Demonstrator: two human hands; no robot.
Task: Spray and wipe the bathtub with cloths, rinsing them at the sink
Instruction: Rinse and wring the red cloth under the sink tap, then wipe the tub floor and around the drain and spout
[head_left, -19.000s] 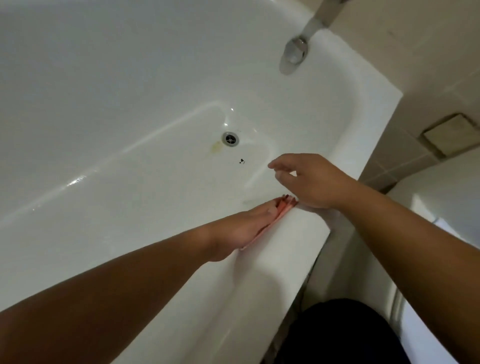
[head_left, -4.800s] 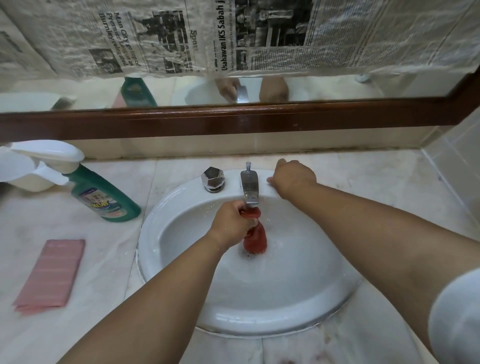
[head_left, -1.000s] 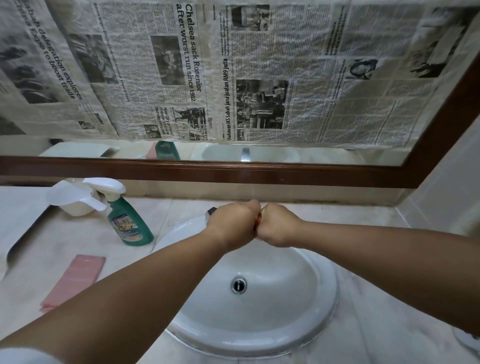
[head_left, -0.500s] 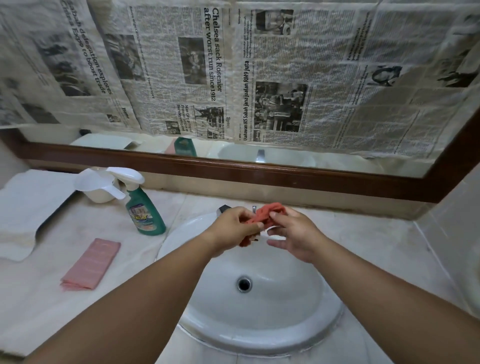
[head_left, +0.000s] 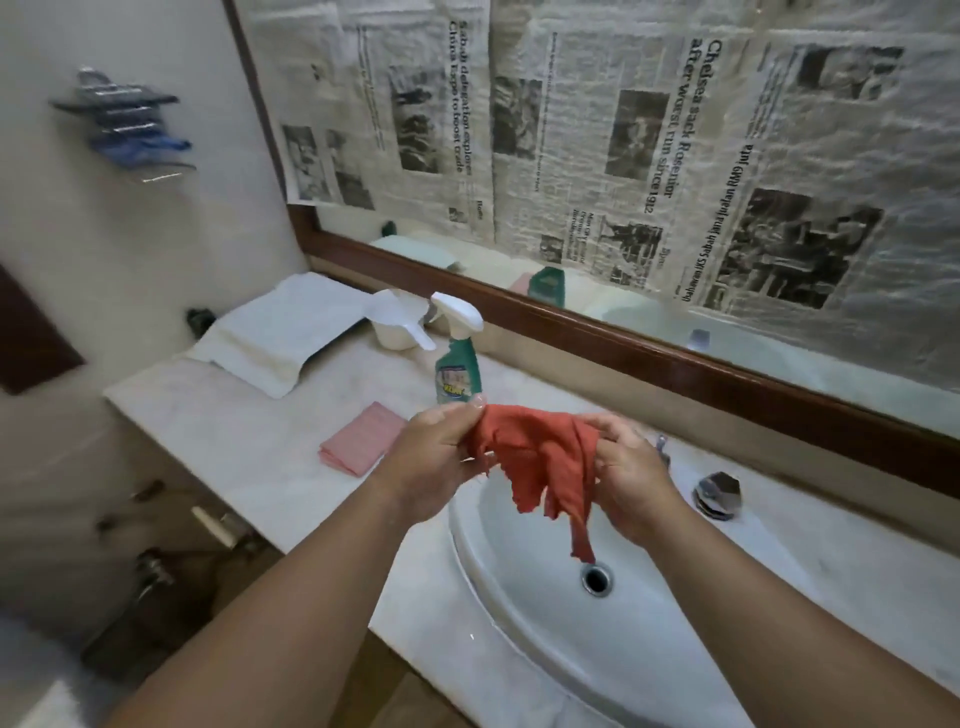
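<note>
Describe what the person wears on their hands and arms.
Nothing shows on either: the left hand and right hand are bare, no gloves, rings, watch or bracelet visible. The left forearm and right forearm are bare up to the frame's edge; no sleeve comes into view.

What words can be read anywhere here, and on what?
"Chelsea sack Rosenior after worst run since 1912": newspaper headline.
"Sabah delegation explores China Expo to boost trade": same newspaper.
"IKS Sabah jana jualan RM69 juta": same newspaper.
Spray bottle label and newspaper small print: too blurred.
</note>
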